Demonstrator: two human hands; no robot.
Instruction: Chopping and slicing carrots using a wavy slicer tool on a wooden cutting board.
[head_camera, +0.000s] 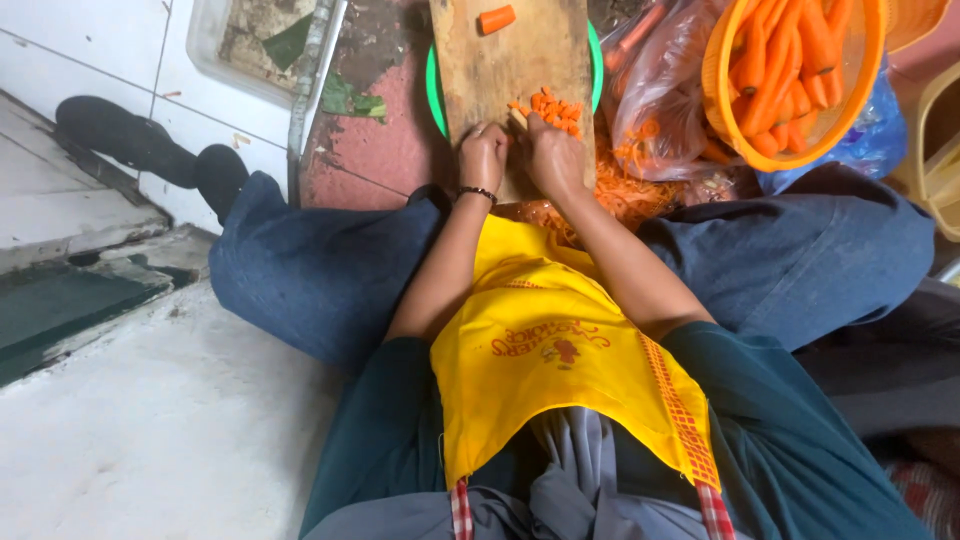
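Both hands down at the wooden cutting board's (505, 70) near edge — left hand (483, 152) fingers curled together, right hand (553, 152) fingers clamped on diced carrot (556, 108).

1. The long, worn wooden chopping board (505, 70) looks matt, stained and rough-grained.
2. The round orange plastic basket (720, 75) is smooth, with a slight gloss.
3. The clear, crinkled plastic bag (665, 95) shines wetly.
4. The yellow cloth apron (545, 340) is soft, matt and creased.
5. The blue denim trousers (310, 265) look coarse and dull.
6. The red cement floor patch (385, 150) is rough and scuffed.
7. The small diced carrot pieces (557, 108) look moist and faintly glossy.
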